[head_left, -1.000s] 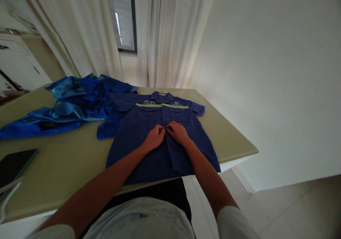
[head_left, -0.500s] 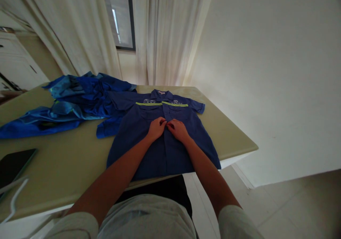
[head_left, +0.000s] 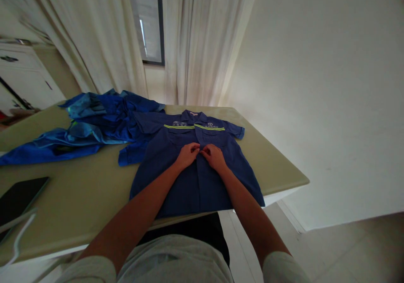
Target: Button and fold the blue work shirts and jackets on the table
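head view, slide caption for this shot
Left hand and right hand at the front placket of a navy shirt on a table, crumpled blue clothing alongside.

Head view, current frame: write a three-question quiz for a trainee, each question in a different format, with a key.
1. Multiple choice: at which part of the navy shirt are the left hand and right hand?
A) collar
B) front opening
C) a sleeve cuff
2. True or false: in the picture, crumpled blue clothing lies left of the navy shirt.
3. Fill in: the chest stripes are bright ____-green.

Key: 1. B; 2. True; 3. yellow
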Demonstrator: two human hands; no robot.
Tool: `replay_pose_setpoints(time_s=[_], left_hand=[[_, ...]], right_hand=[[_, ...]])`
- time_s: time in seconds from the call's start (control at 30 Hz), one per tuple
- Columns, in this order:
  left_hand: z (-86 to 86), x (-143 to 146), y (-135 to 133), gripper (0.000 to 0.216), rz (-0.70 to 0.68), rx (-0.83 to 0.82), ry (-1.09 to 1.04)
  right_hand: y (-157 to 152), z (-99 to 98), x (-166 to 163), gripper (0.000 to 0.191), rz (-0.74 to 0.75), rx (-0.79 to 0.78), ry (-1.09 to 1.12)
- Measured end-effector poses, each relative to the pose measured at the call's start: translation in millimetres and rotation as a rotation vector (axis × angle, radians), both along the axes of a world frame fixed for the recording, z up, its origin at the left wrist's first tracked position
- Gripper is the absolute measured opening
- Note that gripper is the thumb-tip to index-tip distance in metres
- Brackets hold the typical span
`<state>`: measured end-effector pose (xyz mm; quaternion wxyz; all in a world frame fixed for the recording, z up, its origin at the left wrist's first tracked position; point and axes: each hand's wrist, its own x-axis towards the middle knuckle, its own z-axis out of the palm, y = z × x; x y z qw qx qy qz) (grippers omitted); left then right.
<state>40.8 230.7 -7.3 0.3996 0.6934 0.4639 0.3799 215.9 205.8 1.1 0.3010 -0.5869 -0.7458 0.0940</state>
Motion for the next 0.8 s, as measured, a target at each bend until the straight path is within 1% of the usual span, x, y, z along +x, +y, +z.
replay_pose_setpoints(time_s=[0.17, 0.27, 0.37, 0.43, 0.47, 0.57, 0.63, 0.73, 0.8], left_hand=[[8.0, 1.9, -6.0, 0.023, 0.066, 0.153, 0.124], [10.9, 1.0, -9.4, 0.035, 0.074, 0.175, 0.235], [10.1, -3.4, -15.6, 0.041, 0.041, 0.275, 0.449], [8.0, -7.0, -21.8, 0.045, 0.038, 0.356, 0.614], [6.8, -8.5, -25.5, 0.048, 0.034, 0.371, 0.683], [4.1, -11.4, -39.4, 0.060, -0.019, 0.341, 0.827], [3.2, -12.2, -52.4, 0.066, -0.063, 0.338, 0.887], [2.9, -13.8, -75.1, 0.072, -0.097, 0.334, 0.927], [3.8, -16.3, -85.5, 0.070, -0.102, 0.324, 0.910]], right_hand=[[0.8, -0.6, 2.2, 0.008, 0.021, 0.023, 0.064], [0.7, -1.7, 1.8, 0.012, 0.057, 0.027, 0.079], [-1.8, -4.8, -0.6, 0.017, 0.076, 0.027, 0.034], [-5.8, -5.3, -2.4, 0.022, 0.083, 0.020, -0.030], [-8.3, -4.1, -3.0, 0.025, 0.091, 0.015, -0.069], [-14.1, 8.7, -3.4, 0.028, 0.127, -0.032, -0.200], [-13.7, 22.8, -3.7, 0.025, 0.131, -0.114, -0.279], [-6.6, 40.0, -8.8, 0.018, 0.055, -0.199, -0.330], [-1.2, 42.4, -16.3, 0.023, -0.005, -0.185, -0.327]])
